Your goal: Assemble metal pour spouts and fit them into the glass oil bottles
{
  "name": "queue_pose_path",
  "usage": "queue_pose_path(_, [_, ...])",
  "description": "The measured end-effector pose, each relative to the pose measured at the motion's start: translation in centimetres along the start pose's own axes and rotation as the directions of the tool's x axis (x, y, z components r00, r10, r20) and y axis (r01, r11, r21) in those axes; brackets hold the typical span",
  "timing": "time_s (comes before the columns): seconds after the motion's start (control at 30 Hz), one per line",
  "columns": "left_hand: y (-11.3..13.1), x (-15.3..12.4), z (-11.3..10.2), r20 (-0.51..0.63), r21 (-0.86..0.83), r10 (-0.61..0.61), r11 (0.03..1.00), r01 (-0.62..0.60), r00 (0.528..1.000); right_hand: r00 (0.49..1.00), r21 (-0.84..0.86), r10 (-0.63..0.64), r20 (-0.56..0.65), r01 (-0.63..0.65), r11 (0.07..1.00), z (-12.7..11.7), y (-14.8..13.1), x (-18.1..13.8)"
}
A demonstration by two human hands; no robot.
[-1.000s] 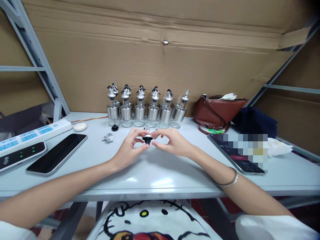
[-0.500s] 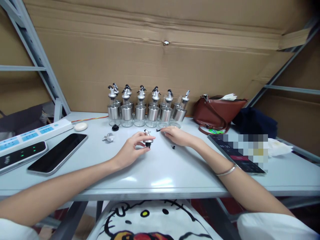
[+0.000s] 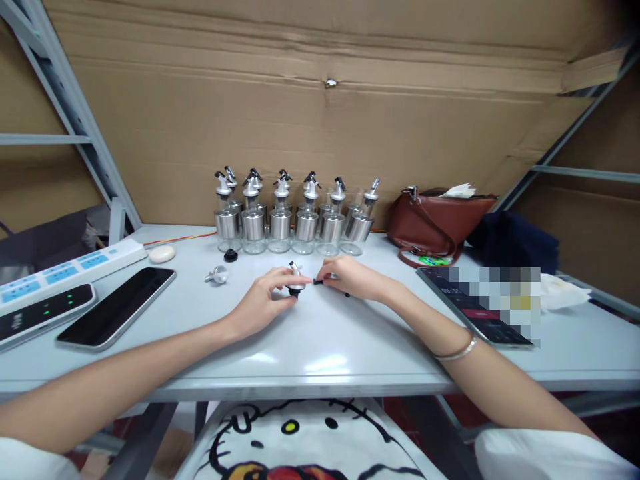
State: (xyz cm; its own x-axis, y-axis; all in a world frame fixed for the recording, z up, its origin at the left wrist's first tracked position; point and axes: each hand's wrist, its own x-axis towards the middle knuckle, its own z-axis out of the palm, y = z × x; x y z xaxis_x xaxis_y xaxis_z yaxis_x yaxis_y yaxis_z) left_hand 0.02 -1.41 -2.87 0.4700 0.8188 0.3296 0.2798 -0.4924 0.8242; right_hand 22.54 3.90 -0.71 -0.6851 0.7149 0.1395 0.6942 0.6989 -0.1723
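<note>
My left hand (image 3: 263, 293) is closed around a silver pourer spout (image 3: 295, 285) with a black ribbed stopper at its lower end, held just over the table. Close to its right, my right hand (image 3: 347, 275) pinches a small black piece (image 3: 317, 281) between the fingertips, apart from the spout. Another tiny black part (image 3: 347, 295) lies on the table, partly covered by my right hand. To the left rest a loose silver spout top (image 3: 218, 274) and a black stopper (image 3: 231, 255).
Glass-and-steel bottles (image 3: 280, 223), several with pourers, stand in rows at the back. A brown handbag (image 3: 440, 223) and a phone (image 3: 475, 310) are on the right. Another phone (image 3: 117, 307), a power strip (image 3: 75, 270) and a white round object (image 3: 163, 254) lie left.
My right hand has drawn back toward me with the small black piece, lifting its fingers into a tighter pinch. My left hand has lowered the spout slightly.
</note>
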Motion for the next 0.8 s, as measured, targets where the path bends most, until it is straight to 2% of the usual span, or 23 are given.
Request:
queue_pose_path(0.17, [-0.2,0.0,-0.1,0.028,0.020,0.025,0.999,-0.025,0.999,0.998,0.034,0.016,-0.054,-0.014,0.999,0.0,-0.7,-0.1])
queue_pose_path(0.27, [-0.2,-0.1,-0.1,0.052,0.020,0.040,0.999,-0.042,0.998,0.983,0.120,0.037,-0.179,-0.016,0.993,0.0,-1.2,-0.1])
queue_pose_path(0.33, [-0.1,-0.1,0.0,0.069,0.006,0.038,0.999,-0.038,0.997,0.944,0.148,0.007,-0.330,0.045,0.988,0.1,-1.6,0.0])
queue_pose_path(0.4, [0.0,0.0,0.0,0.090,0.000,0.042,0.999,-0.042,0.995,0.880,0.139,-0.039,-0.474,0.119,0.983,0.1,-2.1,0.0])
queue_pose_path(0.47, [0.0,0.0,0.0,0.117,-0.002,0.054,0.999,-0.054,0.992,0.825,0.118,-0.069,-0.561,0.162,0.980,0.1,-2.7,0.0])
queue_pose_path(0.6, [-0.1,-0.1,0.1,0.151,-0.009,0.059,0.998,-0.059,0.987,0.789,0.086,-0.120,-0.602,0.213,0.973,0.2,-3.6,-0.3])
queue_pose_path(0.8, [0.2,-0.1,0.0,0.126,0.023,0.074,0.997,-0.077,0.989,0.802,0.065,-0.170,-0.573,0.252,0.966,0.3,-3.6,-0.4])
